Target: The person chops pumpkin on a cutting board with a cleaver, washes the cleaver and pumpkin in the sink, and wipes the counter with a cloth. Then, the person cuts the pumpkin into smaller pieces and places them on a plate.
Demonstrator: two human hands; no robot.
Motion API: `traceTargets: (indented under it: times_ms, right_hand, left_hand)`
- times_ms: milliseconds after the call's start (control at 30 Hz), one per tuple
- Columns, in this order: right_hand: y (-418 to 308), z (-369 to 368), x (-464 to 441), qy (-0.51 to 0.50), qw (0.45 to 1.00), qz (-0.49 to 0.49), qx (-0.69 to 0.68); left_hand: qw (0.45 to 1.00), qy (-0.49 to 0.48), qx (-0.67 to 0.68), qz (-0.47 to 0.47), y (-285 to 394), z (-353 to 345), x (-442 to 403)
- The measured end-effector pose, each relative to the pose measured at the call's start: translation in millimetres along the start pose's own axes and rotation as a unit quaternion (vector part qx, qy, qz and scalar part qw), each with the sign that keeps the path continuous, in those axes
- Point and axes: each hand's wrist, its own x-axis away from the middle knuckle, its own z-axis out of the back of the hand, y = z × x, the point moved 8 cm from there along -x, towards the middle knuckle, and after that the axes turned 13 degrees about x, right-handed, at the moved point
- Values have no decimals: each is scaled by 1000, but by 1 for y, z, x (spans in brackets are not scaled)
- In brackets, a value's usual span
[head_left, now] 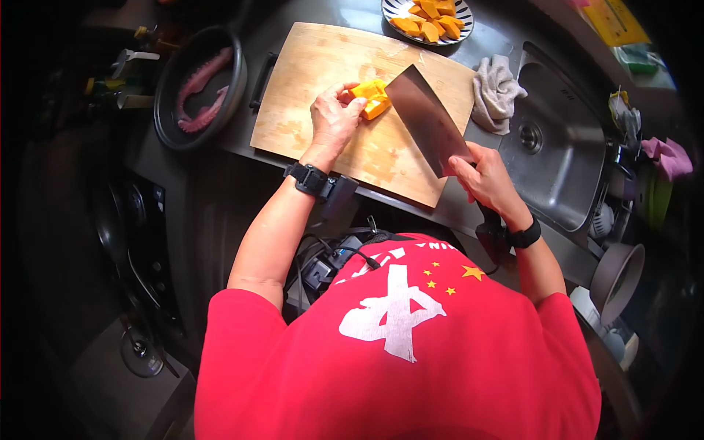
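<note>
1. Wooden cutting board (308, 59): beneath the fingers of both hands.
2. Steel sink (546, 180): to the right of the right fingers.
3. Dark round basin (235, 88), pink lengths inside: well left of the left fingers.
4. Patterned plate (463, 13), heaped with orange pieces: beyond the left fingers, past the board's far edge.
5. Cleaver (425, 121): gripped in the right fingers, blade slanting away from them toward the left fingers.
6. Right hand (485, 176): fingers closed around the cleaver's handle end.
7. Left hand (334, 117): thumb and fingers pinching the orange chunk.
8. Orange chunk (372, 97): at the left fingertips, on the board; blade contact cannot be told.
</note>
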Motion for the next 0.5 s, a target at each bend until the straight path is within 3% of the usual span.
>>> traceTargets:
  times_ms: [233,500]
  right_hand:
    - [8,-1,-3,-33,999,-14,-35]
    - [5,10,-16,-144,989,-15,-26]
  left_hand:
    - [1000,-9,-8,-14,4,-2,0]
    - [1000,-28,-10,3,7,-3,-4]
